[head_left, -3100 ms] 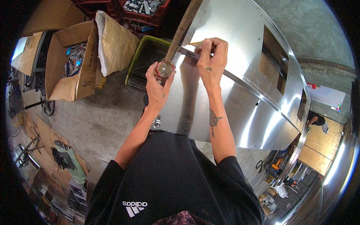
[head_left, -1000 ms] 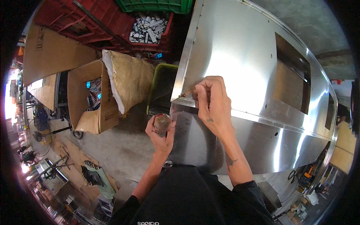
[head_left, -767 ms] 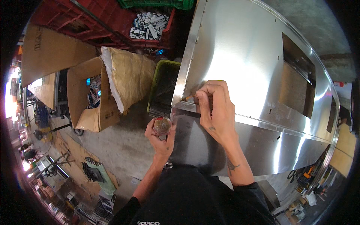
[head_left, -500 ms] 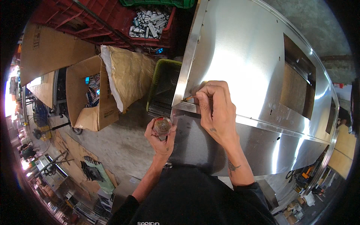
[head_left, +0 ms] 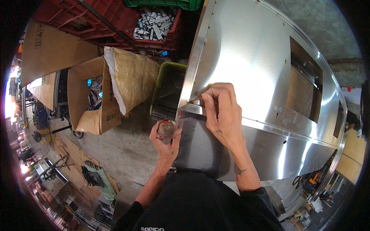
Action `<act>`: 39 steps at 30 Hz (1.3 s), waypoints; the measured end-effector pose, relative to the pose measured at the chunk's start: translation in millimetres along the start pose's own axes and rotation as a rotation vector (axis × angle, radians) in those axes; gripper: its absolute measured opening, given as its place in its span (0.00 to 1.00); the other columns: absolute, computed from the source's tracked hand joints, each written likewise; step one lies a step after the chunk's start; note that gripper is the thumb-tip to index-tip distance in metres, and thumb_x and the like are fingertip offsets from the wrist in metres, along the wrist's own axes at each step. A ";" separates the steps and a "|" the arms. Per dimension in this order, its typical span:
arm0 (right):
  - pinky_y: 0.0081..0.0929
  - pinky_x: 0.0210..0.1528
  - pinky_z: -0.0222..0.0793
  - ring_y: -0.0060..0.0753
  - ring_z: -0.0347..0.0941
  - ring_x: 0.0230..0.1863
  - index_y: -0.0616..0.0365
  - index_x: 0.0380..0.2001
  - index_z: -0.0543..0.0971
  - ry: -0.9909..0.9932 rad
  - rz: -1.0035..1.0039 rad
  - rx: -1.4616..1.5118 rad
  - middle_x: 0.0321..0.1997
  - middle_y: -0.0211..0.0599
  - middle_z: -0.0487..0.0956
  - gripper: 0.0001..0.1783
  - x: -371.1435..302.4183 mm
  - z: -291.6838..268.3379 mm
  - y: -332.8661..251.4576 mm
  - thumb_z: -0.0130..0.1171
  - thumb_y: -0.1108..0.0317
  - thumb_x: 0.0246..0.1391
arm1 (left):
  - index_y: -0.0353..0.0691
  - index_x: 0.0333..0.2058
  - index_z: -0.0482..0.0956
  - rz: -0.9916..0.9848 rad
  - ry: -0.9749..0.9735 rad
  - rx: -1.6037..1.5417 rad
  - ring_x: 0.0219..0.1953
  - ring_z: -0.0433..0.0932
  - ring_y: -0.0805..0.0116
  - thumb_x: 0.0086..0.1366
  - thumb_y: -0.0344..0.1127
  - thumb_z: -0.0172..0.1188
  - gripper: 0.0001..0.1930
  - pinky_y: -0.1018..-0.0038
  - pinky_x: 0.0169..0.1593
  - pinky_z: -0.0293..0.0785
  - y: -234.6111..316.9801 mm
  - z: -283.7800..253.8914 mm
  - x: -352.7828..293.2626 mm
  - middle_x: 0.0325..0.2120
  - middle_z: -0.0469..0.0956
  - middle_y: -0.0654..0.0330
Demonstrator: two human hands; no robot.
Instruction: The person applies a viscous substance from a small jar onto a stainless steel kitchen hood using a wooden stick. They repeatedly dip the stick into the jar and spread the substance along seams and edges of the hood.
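Observation:
A large shiny sheet-metal panel (head_left: 254, 69) with a raised rim and cut-out openings lies in front of me. My right hand (head_left: 224, 113) rests over its near left corner, fingers pinched round a thin brown stick (head_left: 196, 99). The stick's tip meets the inside of the corner where two rim strips (head_left: 192, 109) join; whether it ends in bristles is too small to tell. Lower and to the left, my left hand (head_left: 165, 148) grips a small clear jar (head_left: 167, 129) with brownish contents, just beside the panel's edge. Its fingers wrap round the jar's sides.
A green basket (head_left: 157, 90) stands left of the panel, beside a yellowish sack (head_left: 135, 77) and an open cardboard box (head_left: 110, 111). Behind them, a red crate (head_left: 178, 29) holds many small white pieces. Concrete floor (head_left: 123, 154) shows at the left.
The left hand and jar have stayed nearly in place. The right hand keeps its pinch at the corner, with the stick tilted a little differently. The panel appears shifted very slightly in view.

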State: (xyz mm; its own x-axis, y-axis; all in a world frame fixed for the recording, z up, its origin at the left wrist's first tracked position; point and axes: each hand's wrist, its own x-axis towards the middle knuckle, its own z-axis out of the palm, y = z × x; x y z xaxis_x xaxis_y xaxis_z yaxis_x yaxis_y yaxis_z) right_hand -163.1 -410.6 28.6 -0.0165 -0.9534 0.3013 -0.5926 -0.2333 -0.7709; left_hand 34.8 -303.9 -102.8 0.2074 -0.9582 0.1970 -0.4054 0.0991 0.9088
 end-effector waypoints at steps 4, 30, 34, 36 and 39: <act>0.28 0.28 0.77 0.28 0.80 0.31 0.64 0.43 0.76 0.015 -0.023 -0.023 0.46 0.42 0.76 0.06 -0.2 0.1 0.7 0.60 0.71 0.73 | 0.33 0.68 0.57 0.049 -0.004 0.010 0.56 0.73 0.61 0.69 0.43 0.75 0.41 0.63 0.59 0.73 -1.4 -0.8 1.0 0.58 0.67 0.48; 0.31 0.43 0.77 0.38 0.78 0.43 0.63 0.44 0.78 0.139 0.105 0.200 0.47 0.45 0.77 0.06 -9.5 -2.1 5.0 0.64 0.74 0.68 | 0.31 0.69 0.57 0.014 0.047 -0.048 0.56 0.75 0.62 0.68 0.36 0.75 0.41 0.65 0.61 0.73 3.7 5.7 -0.8 0.58 0.69 0.49; 0.29 0.43 0.76 0.35 0.77 0.44 0.64 0.43 0.82 0.140 0.119 0.245 0.47 0.43 0.78 0.06 -25.2 -4.2 -16.1 0.67 0.74 0.66 | 0.30 0.67 0.58 -0.048 0.065 -0.171 0.51 0.81 0.61 0.63 0.27 0.77 0.41 0.65 0.56 0.78 6.1 8.8 -0.4 0.55 0.75 0.46; 0.28 0.42 0.76 0.33 0.77 0.43 0.63 0.42 0.84 0.065 0.132 0.242 0.47 0.42 0.78 0.06 -39.4 -4.1 -33.7 0.69 0.75 0.64 | 0.31 0.67 0.59 0.010 0.067 -0.122 0.51 0.81 0.61 0.63 0.26 0.77 0.41 0.65 0.56 0.78 -0.5 9.3 -1.2 0.55 0.76 0.47; 0.28 0.40 0.77 0.32 0.78 0.42 0.61 0.44 0.87 -0.051 0.082 0.158 0.48 0.42 0.77 0.09 -61.4 -2.2 -46.5 0.72 0.76 0.61 | 0.32 0.67 0.61 0.083 0.048 -0.100 0.52 0.81 0.60 0.62 0.24 0.77 0.40 0.65 0.55 0.78 2.0 6.8 2.4 0.56 0.76 0.46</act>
State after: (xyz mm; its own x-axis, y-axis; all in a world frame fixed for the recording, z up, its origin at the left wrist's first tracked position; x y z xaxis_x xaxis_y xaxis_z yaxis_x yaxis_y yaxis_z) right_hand -136.3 -340.8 47.3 -0.0166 -0.9780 0.2077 -0.4574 -0.1773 -0.8714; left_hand 28.4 -307.8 -103.1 0.2204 -0.9317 0.2886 -0.3327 0.2063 0.9202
